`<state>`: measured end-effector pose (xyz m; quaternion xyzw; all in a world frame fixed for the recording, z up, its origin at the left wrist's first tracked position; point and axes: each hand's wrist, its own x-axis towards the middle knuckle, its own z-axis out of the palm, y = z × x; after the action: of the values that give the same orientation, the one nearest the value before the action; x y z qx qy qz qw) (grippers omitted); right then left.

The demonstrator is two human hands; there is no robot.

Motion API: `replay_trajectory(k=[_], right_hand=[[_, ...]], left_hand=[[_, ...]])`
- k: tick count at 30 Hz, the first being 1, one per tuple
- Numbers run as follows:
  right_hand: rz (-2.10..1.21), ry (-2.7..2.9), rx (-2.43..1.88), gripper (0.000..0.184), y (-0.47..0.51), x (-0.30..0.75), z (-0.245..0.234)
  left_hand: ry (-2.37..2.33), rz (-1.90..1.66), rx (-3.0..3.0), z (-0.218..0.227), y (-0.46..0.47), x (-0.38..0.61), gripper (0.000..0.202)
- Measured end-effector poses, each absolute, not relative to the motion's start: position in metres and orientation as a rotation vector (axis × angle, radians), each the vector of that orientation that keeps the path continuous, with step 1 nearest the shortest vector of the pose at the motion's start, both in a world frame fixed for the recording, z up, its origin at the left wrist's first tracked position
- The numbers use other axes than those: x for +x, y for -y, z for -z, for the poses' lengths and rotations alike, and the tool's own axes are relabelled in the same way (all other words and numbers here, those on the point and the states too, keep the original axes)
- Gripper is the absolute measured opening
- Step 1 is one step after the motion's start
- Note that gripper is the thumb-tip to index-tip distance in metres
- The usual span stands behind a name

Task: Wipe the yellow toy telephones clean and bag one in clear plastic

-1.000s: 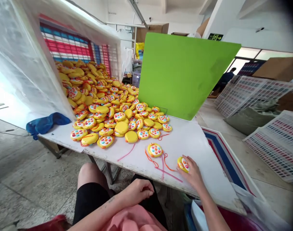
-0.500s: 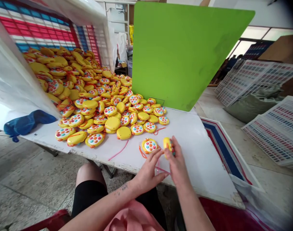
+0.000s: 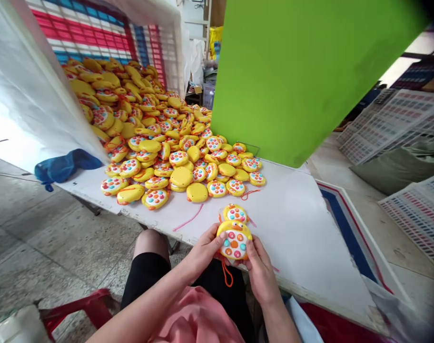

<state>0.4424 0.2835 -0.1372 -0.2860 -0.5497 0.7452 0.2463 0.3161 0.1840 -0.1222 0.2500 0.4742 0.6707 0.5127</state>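
Between both hands I hold a yellow duck-shaped button toy (image 3: 234,243), its face of coloured round buttons turned up towards me. My left hand (image 3: 207,247) grips its left edge, thumb on the front. On its right edge my right hand (image 3: 260,264) is closed in the same way. From its lower end hangs an orange cord loop (image 3: 227,275). A second duck toy (image 3: 234,213) lies on the table just beyond, partly covered by the held one. Farther back spreads a big heap of the same toys (image 3: 181,177), some face up, some back up.
A green board (image 3: 291,81) stands upright behind the heap. The heap spills from a plastic-lined crate (image 3: 24,81) at left, beside a blue cloth (image 3: 65,166). Pink strips (image 3: 188,218) lie on the white table (image 3: 302,238). A red stool (image 3: 92,309) stands at lower left.
The duck toy, earlier edge-on in my right hand, is now nearer my body and face up. My left hand has closed on it too. The camera view has shifted.
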Motion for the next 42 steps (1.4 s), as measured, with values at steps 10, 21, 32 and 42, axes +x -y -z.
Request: replay_trajectory(k=[10, 21, 32, 42], right_hand=[[-2.178, 1.327, -0.83, 0.036, -0.27, 0.423, 0.148], [-2.113, 1.452, -0.934, 0.068, -0.253, 0.414, 0.134], [-2.034, 1.419, -0.885, 0.054, -0.256, 0.414, 0.136], [-2.227, 1.371, -0.832, 0.065, -0.255, 0.422, 0.138]], left_hand=[[-1.485, -1.738, 0.702, 0.14, -0.161, 0.297, 0.054], [-1.187, -1.811, 0.599, 0.148, -0.167, 0.304, 0.052], [-1.113, -1.747, 0.657, 0.156, -0.169, 0.313, 0.106], [-1.14, -1.822, 0.572, 0.153, -0.168, 0.31, 0.061]])
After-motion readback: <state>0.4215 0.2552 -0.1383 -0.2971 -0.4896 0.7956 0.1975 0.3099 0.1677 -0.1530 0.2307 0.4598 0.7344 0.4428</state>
